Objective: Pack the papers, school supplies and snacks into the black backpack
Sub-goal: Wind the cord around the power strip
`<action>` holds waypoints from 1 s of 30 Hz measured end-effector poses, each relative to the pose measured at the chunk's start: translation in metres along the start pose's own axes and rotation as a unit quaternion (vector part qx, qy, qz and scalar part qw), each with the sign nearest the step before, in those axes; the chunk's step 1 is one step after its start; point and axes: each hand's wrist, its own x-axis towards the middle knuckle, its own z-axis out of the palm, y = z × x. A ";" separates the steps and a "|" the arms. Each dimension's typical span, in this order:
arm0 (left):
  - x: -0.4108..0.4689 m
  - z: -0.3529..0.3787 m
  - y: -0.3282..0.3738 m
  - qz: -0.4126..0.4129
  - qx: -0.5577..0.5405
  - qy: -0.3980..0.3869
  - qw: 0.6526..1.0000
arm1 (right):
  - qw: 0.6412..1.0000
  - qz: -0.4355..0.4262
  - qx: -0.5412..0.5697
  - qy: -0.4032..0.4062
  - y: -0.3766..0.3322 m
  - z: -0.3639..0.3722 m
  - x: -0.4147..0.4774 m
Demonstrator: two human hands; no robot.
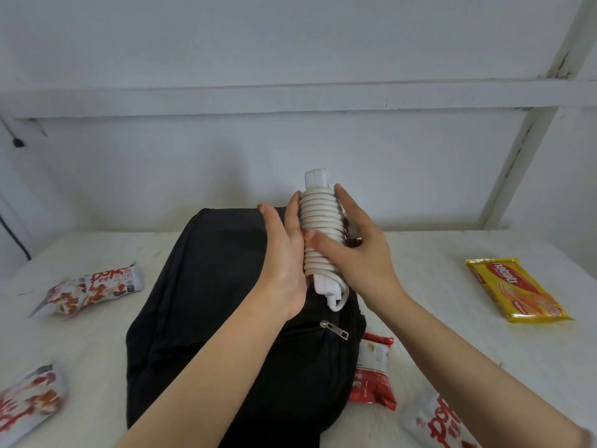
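A white plastic charger block wound with white cable (319, 218) is held just above the black fabric backpack (206, 286).
Its long axis points away from the person; the right hand (365, 260) grips it, the left hand (284, 253) presses flat against it.

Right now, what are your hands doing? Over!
Right hand grips corded charger; left hand flat against it. Held over black backpack. Snack packs unpacked on table.
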 end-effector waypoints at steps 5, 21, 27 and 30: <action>-0.011 -0.009 -0.001 -0.015 -0.019 -0.014 1.000 | 0.996 0.059 0.072 -0.006 -0.002 0.005 -0.008; -0.075 -0.121 0.011 0.049 0.471 -0.098 0.875 | 0.932 0.217 0.284 -0.068 -0.008 0.018 -0.037; -0.114 -0.180 0.004 0.014 0.648 -0.193 0.737 | 0.950 0.187 0.248 -0.037 -0.015 0.029 -0.047; -0.125 -0.191 0.000 0.034 0.714 -0.191 0.673 | 0.953 0.179 0.240 -0.030 -0.020 0.036 -0.055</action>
